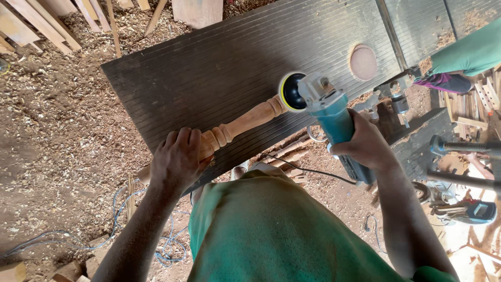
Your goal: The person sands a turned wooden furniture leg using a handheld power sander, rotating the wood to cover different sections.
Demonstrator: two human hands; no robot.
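Observation:
A turned wooden spindle (245,121), light brown with rounded beads, lies across the front edge of a dark ribbed board (219,68). My left hand (178,159) grips the spindle near its lower end. My right hand (362,143) holds a teal angle grinder (334,117) by its body. The grinder's round sanding pad (291,92), black with a yellow rim, touches the spindle's far end.
A loose round sanding disc (363,62) lies on the board. Wood shavings cover the floor (57,115), with timber strips (31,23) at the top left. Blue cable (122,209) trails below. Another person in green (469,55) is at the upper right, near metal tools (459,180).

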